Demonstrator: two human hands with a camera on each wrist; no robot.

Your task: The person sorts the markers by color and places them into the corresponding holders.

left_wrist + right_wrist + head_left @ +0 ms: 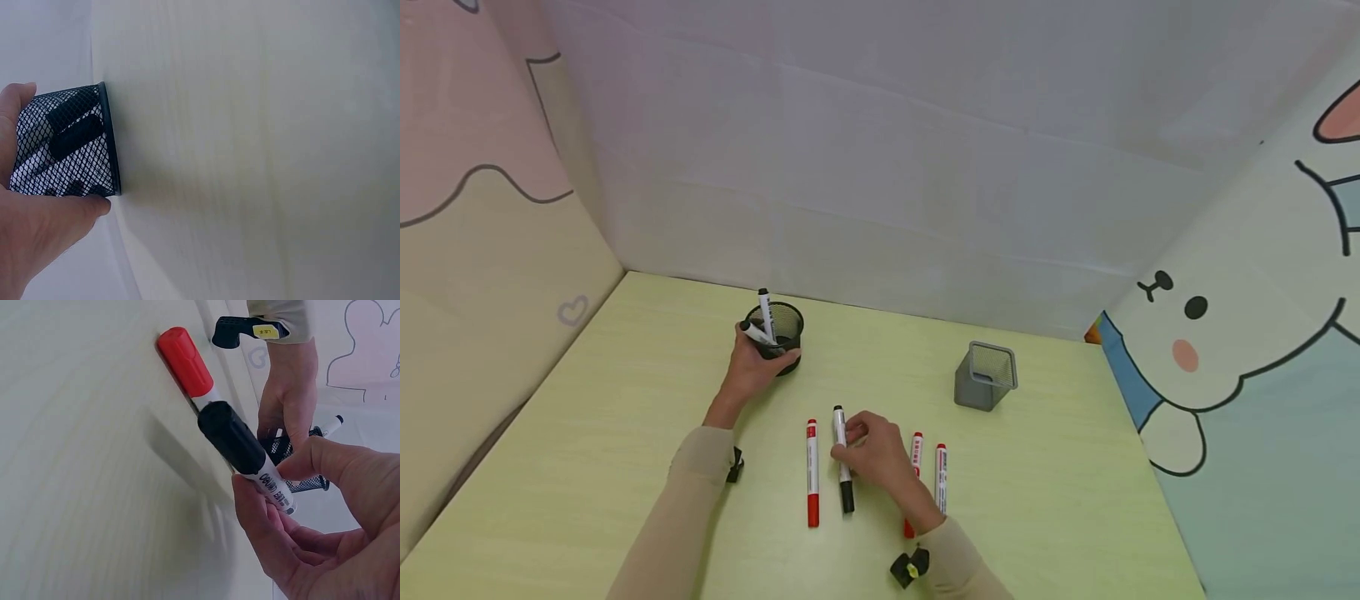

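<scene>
My left hand (751, 367) grips a round black mesh pen cup (788, 333) near the back of the table. Two black-capped white markers (766, 312) lean inside it, and their dark ends show through the mesh (69, 137) in the left wrist view. Between thumb and fingers, my right hand (876, 450) pinches a black-capped marker (842, 458), held just above the table in the right wrist view. A red-capped marker (812, 473) lies to its left. Under or beside the right wrist are two more red markers (917, 450), partly hidden by the forearm.
A grey square mesh pen holder (985, 377) stands at the back right of the pale yellow table (1060, 467). Behind the table rises a light wall (880, 167), with cartoon-printed sheets (1240, 350) at the sides.
</scene>
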